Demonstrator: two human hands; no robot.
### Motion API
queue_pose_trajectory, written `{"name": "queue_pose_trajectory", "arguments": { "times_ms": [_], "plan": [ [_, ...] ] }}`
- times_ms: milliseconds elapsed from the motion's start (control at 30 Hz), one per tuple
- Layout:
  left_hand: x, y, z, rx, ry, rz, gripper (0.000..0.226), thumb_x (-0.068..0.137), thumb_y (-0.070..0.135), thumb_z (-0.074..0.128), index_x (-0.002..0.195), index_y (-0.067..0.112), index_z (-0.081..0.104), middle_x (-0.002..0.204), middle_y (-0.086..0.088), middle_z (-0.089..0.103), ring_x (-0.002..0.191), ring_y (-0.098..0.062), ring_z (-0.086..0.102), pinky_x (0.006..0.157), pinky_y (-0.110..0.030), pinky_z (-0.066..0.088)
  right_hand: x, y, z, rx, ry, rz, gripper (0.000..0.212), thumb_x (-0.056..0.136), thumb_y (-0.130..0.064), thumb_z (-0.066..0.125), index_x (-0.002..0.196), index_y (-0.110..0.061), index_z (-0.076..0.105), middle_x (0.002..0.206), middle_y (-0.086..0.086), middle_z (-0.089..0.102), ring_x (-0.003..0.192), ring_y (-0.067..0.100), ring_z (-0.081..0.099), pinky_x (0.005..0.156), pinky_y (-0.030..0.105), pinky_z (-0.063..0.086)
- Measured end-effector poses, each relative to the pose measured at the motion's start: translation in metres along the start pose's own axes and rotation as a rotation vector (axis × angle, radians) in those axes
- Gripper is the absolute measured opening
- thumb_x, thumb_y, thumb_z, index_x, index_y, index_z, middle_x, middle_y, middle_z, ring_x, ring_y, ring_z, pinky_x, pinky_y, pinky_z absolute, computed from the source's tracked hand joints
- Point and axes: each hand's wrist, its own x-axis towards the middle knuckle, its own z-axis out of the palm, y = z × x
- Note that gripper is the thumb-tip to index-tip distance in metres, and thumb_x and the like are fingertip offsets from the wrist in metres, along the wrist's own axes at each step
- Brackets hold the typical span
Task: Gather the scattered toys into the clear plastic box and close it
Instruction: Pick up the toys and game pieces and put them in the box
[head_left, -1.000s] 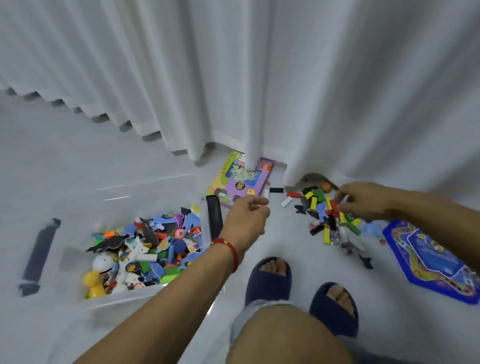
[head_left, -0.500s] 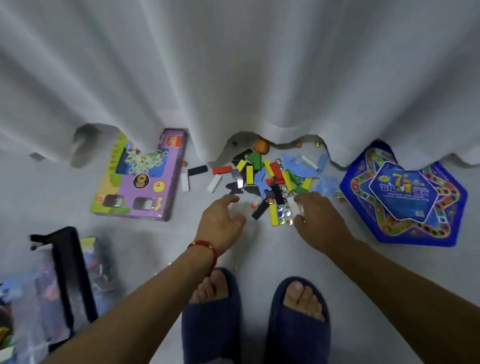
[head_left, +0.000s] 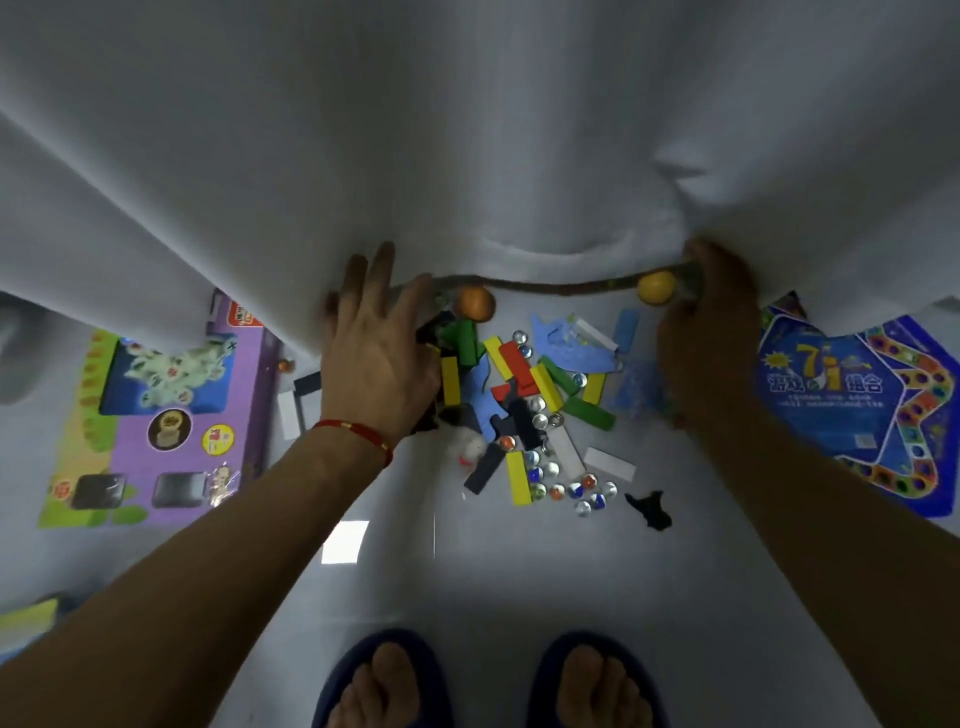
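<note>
Between our two hands: a heap of coloured wooden blocks (head_left: 524, 374), blue foam cut-outs (head_left: 569, 345) and glass marbles (head_left: 563, 483) lies on the pale grey floor (head_left: 493, 571), right at the hem of the white curtain (head_left: 467, 156).
Risk, marbles: we judge that a sweep from both sides could send the round marbles rolling out toward our feet, since nothing holds them in.
Risk, balls: the small orange ball (head_left: 474, 304) just past our left fingertips and the small yellow ball (head_left: 657, 287) by our right hand could slip under the curtain hem if we nudge them forward.
Risk, curtain: the loose cloth hangs over the far edge of the heap and could hide pieces, so some may be missed.
Left hand (head_left: 376, 358): fingers spread and straight, palm down on the left edge of the heap, fingertips up against the curtain hem; it grasps nothing.
Right hand (head_left: 709, 338): at the right edge of the heap, beside the yellow ball, dark and partly under the cloth; we cannot tell whether it is loose or closed on anything.
Clear plastic box: not in view, so every piece must be carried out of frame.
Outside our left hand: a purple cardboard toy box (head_left: 171, 415).
Outside our right hand: a blue star-shaped game board (head_left: 857, 405).
</note>
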Motion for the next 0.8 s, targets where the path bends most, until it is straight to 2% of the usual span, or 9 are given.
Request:
{"name": "queue_pose_trajectory", "arguments": {
  "times_ms": [100,200,333,400,500,600,700,800],
  "plan": [
    [0.011,-0.008,0.002,0.081,-0.009,0.025,0.069,0.079,0.018,0.068,0.144,0.022,0.043,0.160,-0.013,0.022,0.148,-0.041,0.013,0.115,-0.065,0.017,0.008,0.011,-0.006,-0.009,-0.044,-0.048,0.050,0.088,-0.003,0.049,0.137,-0.009,0.053,0.136,0.016,0.055,0.128,0.032,0.049,0.104,0.037,0.039],
    [0.007,-0.013,0.010,0.118,-0.038,0.018,0.071,0.080,0.020,0.064,0.146,0.025,0.038,0.160,-0.014,0.019,0.147,-0.041,0.012,0.115,-0.065,0.016,0.009,0.017,0.005,-0.042,-0.085,-0.087,0.040,0.087,-0.011,0.054,0.126,-0.005,0.060,0.122,0.020,0.061,0.116,0.038,0.054,0.097,0.043,0.043],
    [0.002,-0.008,0.022,0.078,-0.087,-0.028,0.064,0.079,0.024,0.050,0.142,0.021,0.042,0.147,-0.018,0.036,0.138,-0.041,0.029,0.110,-0.061,0.031,0.011,0.013,0.022,-0.223,-0.247,-0.153,0.045,0.080,-0.022,0.055,0.124,-0.012,0.060,0.121,0.016,0.059,0.113,0.037,0.053,0.095,0.043,0.044],
    [0.006,-0.006,0.028,0.041,-0.083,-0.052,0.062,0.075,0.019,0.052,0.136,0.021,0.046,0.142,-0.016,0.042,0.132,-0.041,0.035,0.105,-0.056,0.038,0.013,0.010,0.029,-0.286,-0.306,-0.191,0.042,0.082,-0.028,0.060,0.122,-0.017,0.059,0.121,0.013,0.057,0.112,0.036,0.054,0.093,0.044,0.046],
    [0.016,-0.007,0.038,-0.010,-0.100,-0.073,0.058,0.075,0.014,0.056,0.132,0.023,0.049,0.139,-0.015,0.044,0.125,-0.042,0.041,0.103,-0.053,0.040,0.017,0.012,0.042,-0.317,-0.378,-0.260,0.044,0.086,-0.025,0.065,0.129,-0.016,0.058,0.124,0.016,0.056,0.115,0.039,0.053,0.094,0.048,0.048],
    [0.026,-0.005,0.048,-0.062,-0.094,-0.089,0.046,0.083,0.023,0.050,0.130,0.025,0.049,0.136,-0.016,0.048,0.121,-0.042,0.045,0.102,-0.052,0.042,0.013,0.017,0.051,-0.373,-0.385,-0.284,0.043,0.089,-0.024,0.065,0.131,-0.017,0.058,0.131,0.015,0.053,0.121,0.037,0.050,0.096,0.049,0.047],
    [0.031,0.001,0.056,-0.104,-0.106,-0.051,0.051,0.088,0.036,0.032,0.134,0.024,0.048,0.135,-0.015,0.050,0.119,-0.039,0.048,0.099,-0.053,0.045,0.008,0.022,0.049,-0.385,-0.336,-0.373,0.037,0.090,-0.017,0.060,0.126,-0.011,0.062,0.132,0.017,0.054,0.121,0.037,0.052,0.097,0.048,0.048],
    [0.031,0.004,0.061,-0.123,-0.121,-0.005,0.056,0.089,0.042,0.025,0.137,0.022,0.046,0.131,-0.015,0.052,0.114,-0.037,0.052,0.097,-0.053,0.046,0.007,0.021,0.038,-0.459,-0.279,-0.344,0.036,0.090,-0.029,0.056,0.122,-0.014,0.062,0.123,0.013,0.059,0.117,0.037,0.052,0.092,0.047,0.048]
  ]
}}
